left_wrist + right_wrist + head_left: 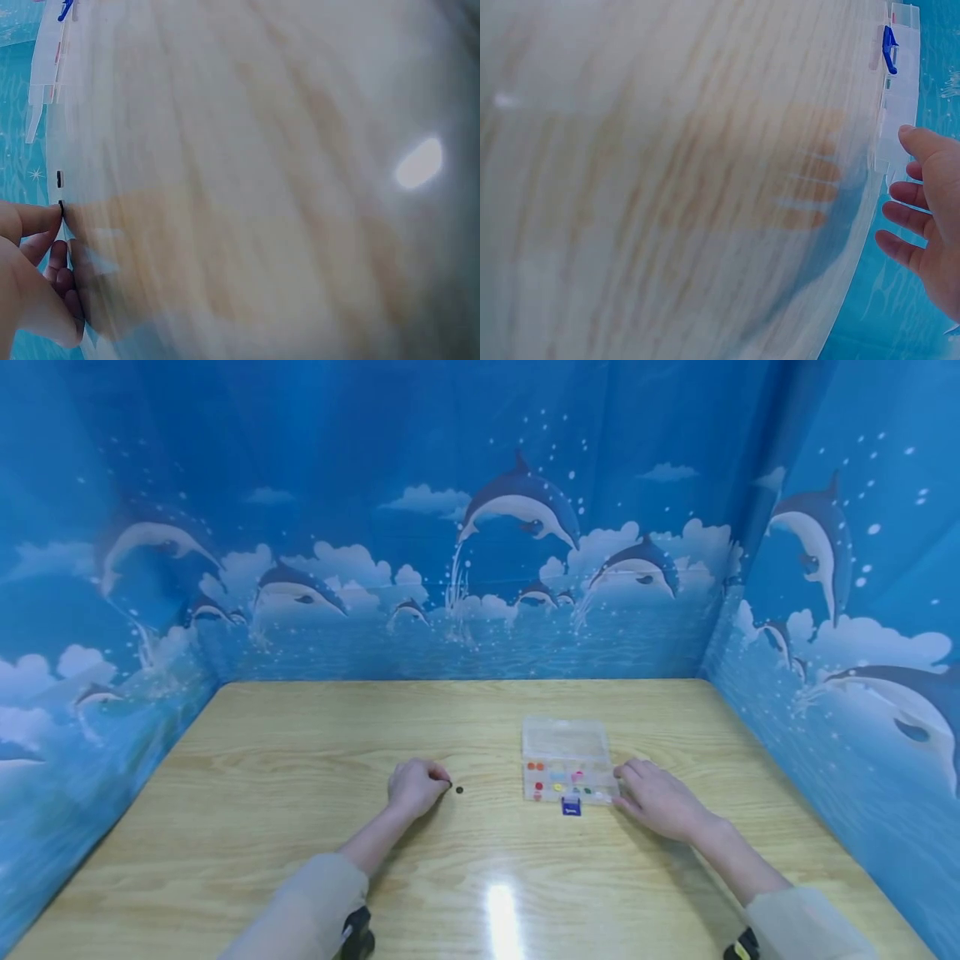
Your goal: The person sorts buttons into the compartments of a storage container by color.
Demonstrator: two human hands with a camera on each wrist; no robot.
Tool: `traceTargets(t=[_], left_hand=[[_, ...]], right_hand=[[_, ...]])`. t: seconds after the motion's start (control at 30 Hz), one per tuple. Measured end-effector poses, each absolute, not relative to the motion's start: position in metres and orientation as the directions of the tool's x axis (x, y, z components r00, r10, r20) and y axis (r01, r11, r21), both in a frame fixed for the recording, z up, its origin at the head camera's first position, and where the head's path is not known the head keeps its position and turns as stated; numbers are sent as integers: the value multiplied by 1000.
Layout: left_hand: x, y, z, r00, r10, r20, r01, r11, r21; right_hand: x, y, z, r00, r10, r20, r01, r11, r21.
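At the table's middle, my left hand [414,788] pinches a small dark disc [61,205] at its fingertips. A second dark disc [460,790] lies on the table just right of those fingertips. Farther right is a clear plastic compartment box [564,740] with its lid lifted back. Small red, orange, yellow, pink and green pieces lie in its compartments. My right hand [660,802] is at the box's right end, fingers loosely extended, thumb near the front corner. In the right wrist view the thumb overlaps the box; whether it touches cannot be told.
A blue clasp [572,807] hangs at the box's front edge. The wood-grain table [300,727] is glossy and bears a bright reflection in front. Blue dolphin-print curtains [337,635] border its back and sides.
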State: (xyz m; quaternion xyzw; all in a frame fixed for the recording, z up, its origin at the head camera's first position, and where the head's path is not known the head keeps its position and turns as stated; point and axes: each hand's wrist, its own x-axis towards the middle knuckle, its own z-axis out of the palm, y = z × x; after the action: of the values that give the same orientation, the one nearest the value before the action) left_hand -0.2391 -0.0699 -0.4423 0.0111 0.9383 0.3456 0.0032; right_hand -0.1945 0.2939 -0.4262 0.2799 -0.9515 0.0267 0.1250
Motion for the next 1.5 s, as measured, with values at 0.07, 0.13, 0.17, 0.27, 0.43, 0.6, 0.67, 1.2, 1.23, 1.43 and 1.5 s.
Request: traceTargets(t=[0.07, 0.13, 0.17, 0.27, 0.43, 0.6, 0.67, 1.2, 1.23, 1.43, 1.5], left_hand=[[-240, -70, -442, -1000, 26, -4, 18, 770, 637], [-240, -70, -441, -1000, 30, -9, 18, 777, 629], [-240, -71, -441, -999, 30, -11, 17, 780, 626], [-240, -71, -441, -999, 36, -16, 18, 782, 623], [-240, -72, -442, -999, 46, -5, 33, 778, 627], [-239, -73, -442, -998, 57, 2, 44, 767, 640], [-239, -73, -442, -998, 57, -2, 43, 763, 645], [-243, -72, -434, -998, 43, -40, -1, 663, 748], [-243, -71, -435, -998, 50, -32, 8, 647, 762], [-245, -66, -432, -996, 87, -18, 35, 572, 820], [-245, -63, -429, -995, 94, -26, 31, 556, 831]], right_hand=[[-195, 294, -426, -814, -523, 252, -536, 844, 19], [-194, 294, -426, -818, -520, 247, -533, 846, 16], [-194, 294, -426, -819, -519, 243, -532, 847, 14], [-194, 294, -426, -823, -516, 237, -529, 848, 11], [-193, 294, -426, -820, -517, 244, -530, 848, 13], [-192, 293, -425, -815, -520, 255, -534, 845, 15], [-192, 292, -425, -816, -518, 255, -533, 846, 12], [-193, 294, -425, -832, -502, 237, -516, 856, 2], [-192, 294, -426, -831, -503, 239, -517, 856, 3], [-192, 293, -425, -828, -504, 245, -521, 854, -2], [-192, 293, -425, -828, -505, 245, -521, 854, -1]])
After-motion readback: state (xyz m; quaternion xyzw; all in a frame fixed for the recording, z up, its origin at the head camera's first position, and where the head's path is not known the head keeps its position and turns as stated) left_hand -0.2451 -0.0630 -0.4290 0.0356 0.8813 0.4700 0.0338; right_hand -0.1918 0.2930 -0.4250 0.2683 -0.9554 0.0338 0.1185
